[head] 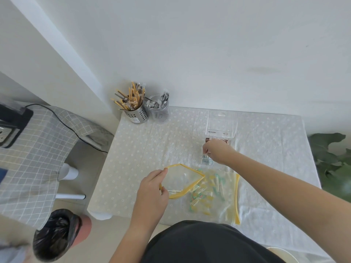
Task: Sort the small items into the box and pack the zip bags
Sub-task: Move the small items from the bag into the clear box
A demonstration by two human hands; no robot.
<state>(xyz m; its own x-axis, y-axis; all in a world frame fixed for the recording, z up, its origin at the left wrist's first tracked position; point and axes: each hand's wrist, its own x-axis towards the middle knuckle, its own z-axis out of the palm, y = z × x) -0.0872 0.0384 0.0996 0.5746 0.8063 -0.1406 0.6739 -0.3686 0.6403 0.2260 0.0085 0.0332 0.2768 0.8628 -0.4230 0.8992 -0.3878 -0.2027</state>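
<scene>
Bench w/ dotted pale cloth, set against white wall. Second bench w/ grid-check cloth to the left, black cable trailing over it. Bin w/ black liner on floor, lower left. Green plant at right edge.

Clear zip bag w/ yellow zip flat on bench near front edge, mouth held open toward left; small green, yellow, white items visible inside. Clear flat packet w/ label lying farther back, right of centre.

Steel perforated holder w/ chopsticks at back left corner, touching clear cup of wrapped utensils.

Left hand: fingers pinching yellow zip rim, lifting mouth open. Right hand: fingers pressed together on small item just above small pack, between packet and bag; item too small to identify.
</scene>
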